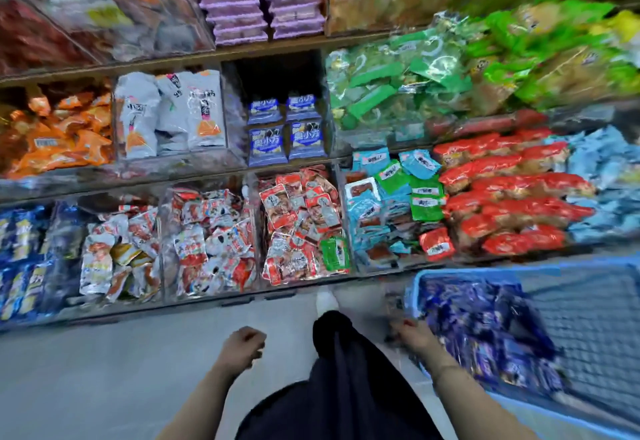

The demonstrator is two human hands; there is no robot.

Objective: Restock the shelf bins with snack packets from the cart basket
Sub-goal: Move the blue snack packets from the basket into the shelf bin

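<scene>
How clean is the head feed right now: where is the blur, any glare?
Head view: motion blur smears the basket and right hand; centre blue packets read sharp; wide-angle lens bends the shelves; glare streaks the clear bin fronts.

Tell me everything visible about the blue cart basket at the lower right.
The cart basket is light blue plastic by its look, with a solid rim and gridded mesh walls. It sits at the lower right, partly cut off by the frame. Its left part holds dark blue snack packets in a loose pile. The right hand is at its near left rim; motion blur hides whether it grips a packet.
</scene>
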